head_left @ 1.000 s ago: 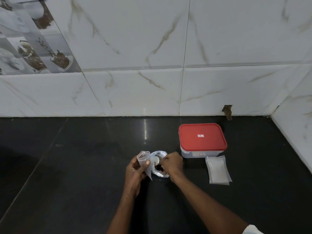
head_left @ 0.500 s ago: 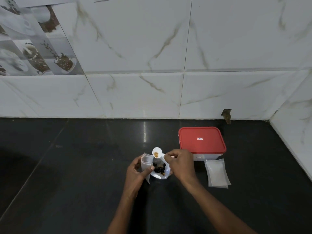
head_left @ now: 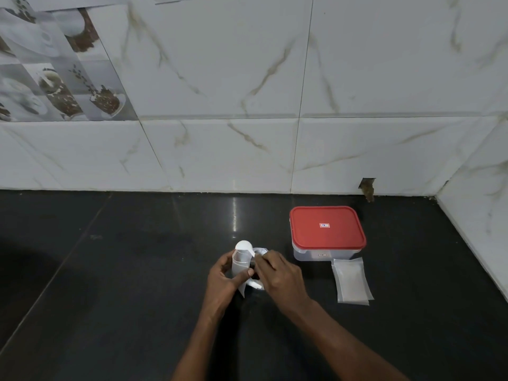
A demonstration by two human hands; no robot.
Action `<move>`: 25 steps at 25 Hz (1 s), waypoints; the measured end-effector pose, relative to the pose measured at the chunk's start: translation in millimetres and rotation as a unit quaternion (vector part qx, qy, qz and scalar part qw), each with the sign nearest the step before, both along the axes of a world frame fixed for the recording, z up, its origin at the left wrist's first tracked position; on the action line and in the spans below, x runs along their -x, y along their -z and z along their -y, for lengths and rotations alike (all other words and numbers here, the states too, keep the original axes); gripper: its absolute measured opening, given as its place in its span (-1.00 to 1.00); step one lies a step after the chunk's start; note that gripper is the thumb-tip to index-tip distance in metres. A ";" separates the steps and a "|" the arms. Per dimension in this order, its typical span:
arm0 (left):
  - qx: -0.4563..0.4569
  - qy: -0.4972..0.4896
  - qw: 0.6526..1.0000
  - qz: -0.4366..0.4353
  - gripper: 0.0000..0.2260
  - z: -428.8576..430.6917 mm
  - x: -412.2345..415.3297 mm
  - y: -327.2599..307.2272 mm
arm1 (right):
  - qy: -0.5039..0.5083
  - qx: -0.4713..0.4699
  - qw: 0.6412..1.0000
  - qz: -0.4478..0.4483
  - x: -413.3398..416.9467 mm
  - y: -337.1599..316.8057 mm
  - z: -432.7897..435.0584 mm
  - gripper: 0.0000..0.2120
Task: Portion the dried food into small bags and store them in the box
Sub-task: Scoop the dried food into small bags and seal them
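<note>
My left hand (head_left: 224, 279) pinches a small clear bag (head_left: 239, 264) upright near the middle of the black counter (head_left: 123, 284). My right hand (head_left: 277, 273) holds a white plastic spoon (head_left: 244, 247) with its bowl over the small bag's mouth. Behind the hands sits the larger clear bag of dried food (head_left: 259, 253), mostly hidden. A clear box with a red lid (head_left: 327, 231) stands shut to the right. In front of the box lies a flat stack of small clear bags (head_left: 351, 283).
White marble-look tiled wall (head_left: 247, 119) runs along the back, and a side wall (head_left: 481, 215) closes the right end. A hole in the tile (head_left: 367, 188) shows behind the box. Bare counter stretches to the left.
The spoon has been lifted out of the food bag with a little food, then moved left and tipped over the small bag. The left hand has raised the small bag upright.
</note>
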State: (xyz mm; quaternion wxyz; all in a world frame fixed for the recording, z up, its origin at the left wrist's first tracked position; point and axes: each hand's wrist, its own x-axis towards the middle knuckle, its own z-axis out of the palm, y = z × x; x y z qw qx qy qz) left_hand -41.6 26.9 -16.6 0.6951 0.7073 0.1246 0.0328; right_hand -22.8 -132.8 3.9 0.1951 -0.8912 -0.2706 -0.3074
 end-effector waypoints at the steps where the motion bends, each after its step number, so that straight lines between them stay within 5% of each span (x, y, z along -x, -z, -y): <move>1: 0.006 -0.002 1.000 -0.002 -0.60 -1.5 0.4 1.3 | 0.025 -0.026 0.999 -0.034 -3.4 -0.2 2.1 -0.95; 3: 0.027 -0.015 0.999 -0.006 -0.60 -6.4 2.8 4.3 | 0.067 -0.055 0.990 -0.112 -9.8 5.7 8.2 -0.94; 8: 0.093 -0.037 0.995 -0.030 -0.61 -13.0 16.0 19.5 | 0.037 0.124 0.972 -0.197 -8.6 22.2 8.5 -0.70; 13: 0.150 -0.047 0.986 -0.061 -0.74 -1.9 16.7 21.4 | 0.050 0.178 0.952 -0.245 -16.5 31.4 -11.8 -0.60; 18: 0.162 -0.044 0.983 -0.070 -0.70 -1.8 15.6 22.1 | 0.069 0.103 0.946 -0.300 -17.6 27.2 -23.4 -0.85; 25: 0.131 -0.044 0.989 -0.044 -0.63 0.1 15.8 25.2 | 0.169 -0.212 0.800 -0.535 -43.9 16.5 -10.4 -0.88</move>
